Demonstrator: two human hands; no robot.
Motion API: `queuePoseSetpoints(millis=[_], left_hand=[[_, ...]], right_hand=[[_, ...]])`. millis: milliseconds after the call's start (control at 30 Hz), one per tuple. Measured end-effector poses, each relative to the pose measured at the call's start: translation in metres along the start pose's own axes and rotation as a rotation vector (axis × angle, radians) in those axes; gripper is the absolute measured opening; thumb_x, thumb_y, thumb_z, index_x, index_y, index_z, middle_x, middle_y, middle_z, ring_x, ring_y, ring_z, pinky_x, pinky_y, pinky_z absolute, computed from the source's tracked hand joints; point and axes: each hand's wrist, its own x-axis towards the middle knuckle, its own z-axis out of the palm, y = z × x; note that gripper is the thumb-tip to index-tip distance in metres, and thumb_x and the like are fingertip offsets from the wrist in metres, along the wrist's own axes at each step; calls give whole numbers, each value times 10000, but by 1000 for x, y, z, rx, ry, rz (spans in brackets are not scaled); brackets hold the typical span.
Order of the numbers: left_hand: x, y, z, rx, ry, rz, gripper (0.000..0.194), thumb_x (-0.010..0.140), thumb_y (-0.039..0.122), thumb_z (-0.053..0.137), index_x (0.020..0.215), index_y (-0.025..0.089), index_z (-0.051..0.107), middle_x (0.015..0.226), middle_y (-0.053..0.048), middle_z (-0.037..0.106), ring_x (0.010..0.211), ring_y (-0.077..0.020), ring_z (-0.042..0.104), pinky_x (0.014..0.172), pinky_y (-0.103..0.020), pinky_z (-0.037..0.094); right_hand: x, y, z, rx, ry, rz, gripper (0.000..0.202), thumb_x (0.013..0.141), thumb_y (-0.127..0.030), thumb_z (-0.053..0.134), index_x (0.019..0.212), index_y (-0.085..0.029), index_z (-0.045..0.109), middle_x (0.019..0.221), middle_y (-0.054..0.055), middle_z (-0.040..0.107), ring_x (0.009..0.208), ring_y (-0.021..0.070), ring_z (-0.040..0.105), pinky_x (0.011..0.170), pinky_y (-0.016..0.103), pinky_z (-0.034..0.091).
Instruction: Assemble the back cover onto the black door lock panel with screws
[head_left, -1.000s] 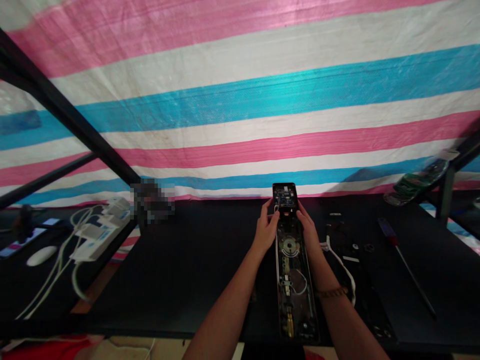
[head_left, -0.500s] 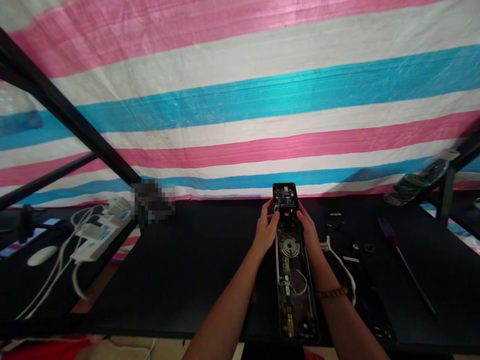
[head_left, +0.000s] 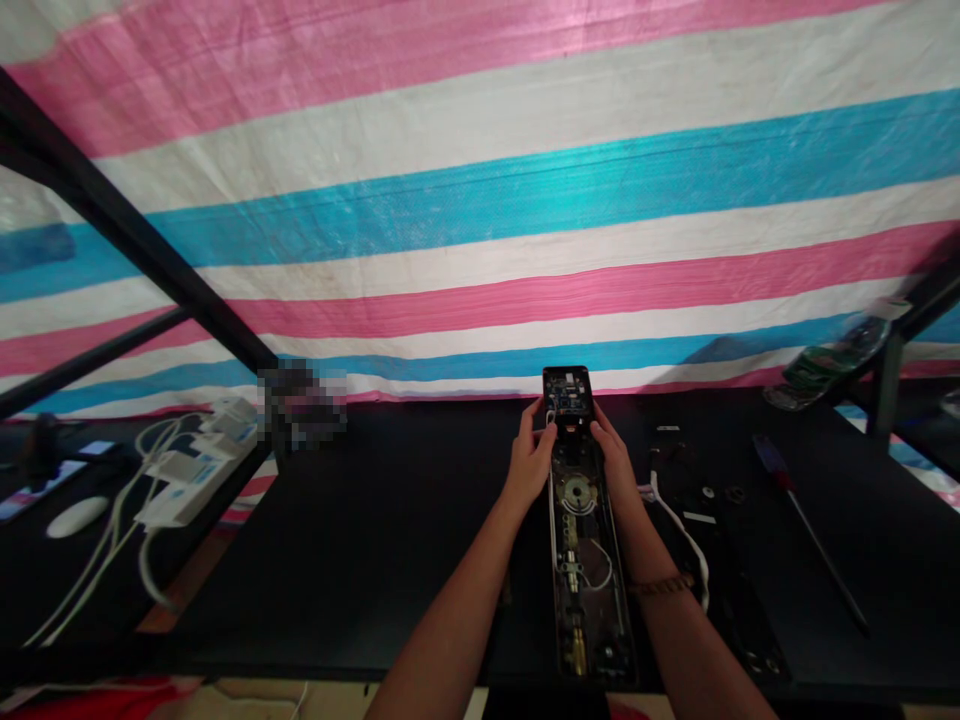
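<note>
A long black housing, which looks like an opened electronic door lock [head_left: 587,590], lies lengthwise in front of me with its inside facing up. A circuit board [head_left: 568,392] sits at its far end, and a round metal disc [head_left: 577,493] lies farther down. Thin white wires and brass-coloured parts show near its close end. My left hand [head_left: 534,452] grips the left edge just below the board, its thumb by a white wire. On the opposite edge, my right hand [head_left: 611,450] is closed around the side, thumb on the rim. Fingers underneath are hidden.
Right of the housing lie a white cable [head_left: 686,535], small loose parts [head_left: 707,493] and a long screwdriver [head_left: 810,535]. A plastic bottle [head_left: 832,365] leans at the back right. Left are a power strip [head_left: 184,490] with cords and a white mouse [head_left: 77,517]. Striped sheeting [head_left: 480,220] hangs behind.
The view has shifted very slightly. Both hands keep the same grip on the lock housing, and nothing else has visibly moved.
</note>
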Motion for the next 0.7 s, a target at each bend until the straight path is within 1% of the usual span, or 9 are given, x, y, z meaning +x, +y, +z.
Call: queuePoseSetpoints(millis=[133, 400, 500, 700], left_hand=[[0, 0, 0, -1, -5, -2, 563, 946, 456, 577, 1453, 242, 457, 868, -10, 738, 717, -148, 670, 663, -250, 506], [0, -2, -1, 10, -15, -13, 568, 955, 470, 561, 1468, 258, 443, 868, -10, 743, 705, -151, 676, 648, -248, 506], [0, -2, -2, 26, -9, -11, 566, 953, 467, 561, 1466, 256, 445, 852, -4, 736, 701, -150, 673, 644, -245, 502], [1, -2, -1, 37, -6, 2, 551, 956, 454, 555, 1458, 250, 455, 853, -6, 737, 728, -153, 675, 669, -250, 507]], right_hand=[[0, 0, -1, -16, -3, 12, 707, 758, -497, 771, 1404, -255, 617, 1289, 48, 725, 1187, 310, 684, 1062, 473, 516], [1, 0, -1, -3, -6, 6, 687, 770, -484, 766, 1402, -263, 616, 1334, 35, 701, 1253, 299, 646, 1138, 471, 448], [1, 0, -1, 0, 5, 9, 694, 753, -478, 778, 1392, -256, 625, 1326, 39, 705, 1253, 305, 646, 1139, 475, 448], [1, 2, 0, 7, -3, 2, 694, 770, -484, 760, 1410, -262, 608, 1325, 39, 706, 1254, 306, 646, 1111, 484, 479]])
